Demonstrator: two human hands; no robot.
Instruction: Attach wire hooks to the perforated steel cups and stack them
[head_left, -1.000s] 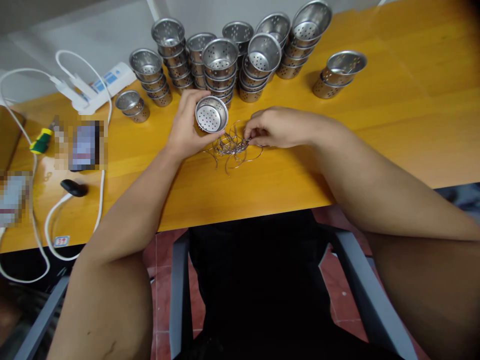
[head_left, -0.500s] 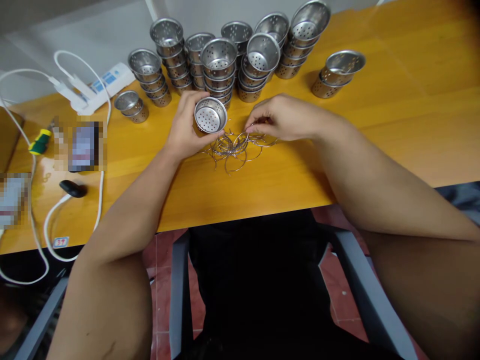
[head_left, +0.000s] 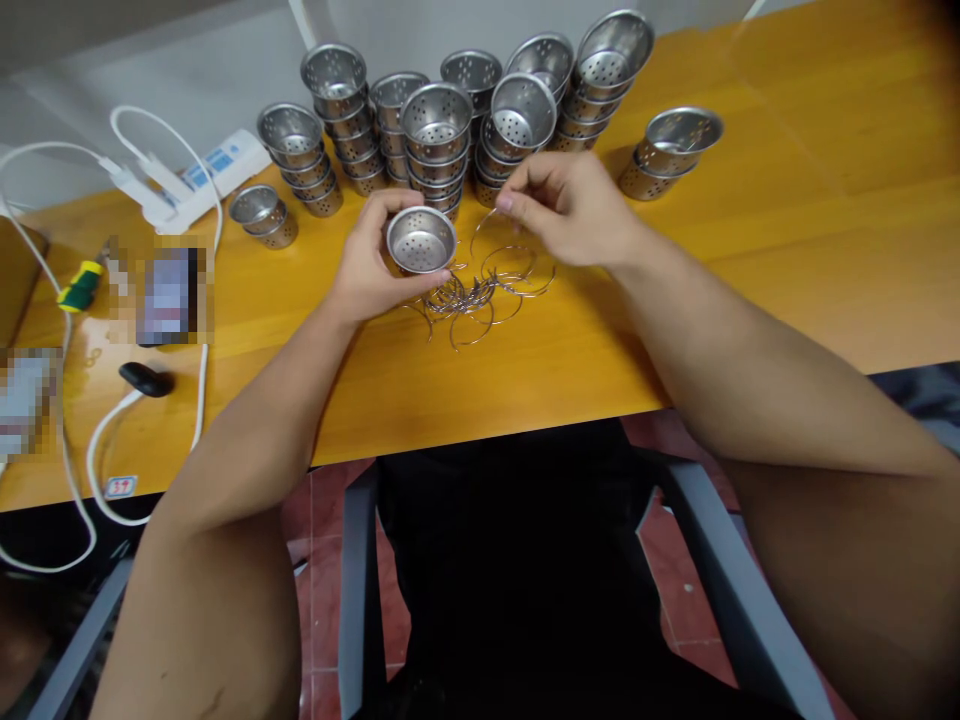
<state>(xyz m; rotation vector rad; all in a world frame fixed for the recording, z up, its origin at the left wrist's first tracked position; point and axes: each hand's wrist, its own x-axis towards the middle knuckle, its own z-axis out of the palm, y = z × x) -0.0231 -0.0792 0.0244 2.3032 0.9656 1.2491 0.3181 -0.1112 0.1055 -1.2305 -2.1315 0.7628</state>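
Note:
My left hand point(head_left: 375, 255) is wrapped round a small perforated metal cup point(head_left: 422, 242), its open top tilted toward me. In a pinch between thumb and fingers, my right hand point(head_left: 559, 205) holds a thin wire ring point(head_left: 474, 232), raised a little above the table. Just below both hands lies a tangled pile of wire rings point(head_left: 466, 298) on the yellow wooden table point(head_left: 480, 390). Part of the held ring is hidden by the fingers.
Several stacks of perforated cups point(head_left: 436, 125) stand along the back, with a shorter stack point(head_left: 670, 150) at right and another point(head_left: 262, 215) at left. A power strip point(head_left: 210, 180), white cables, a screwdriver point(head_left: 81, 285), a phone point(head_left: 169, 295) and a black object point(head_left: 146, 378) lie left.
My right hand has risen from the wire pile, lifting a ring away from it. The cup in my left hand has tilted slightly and stays in about the same place.

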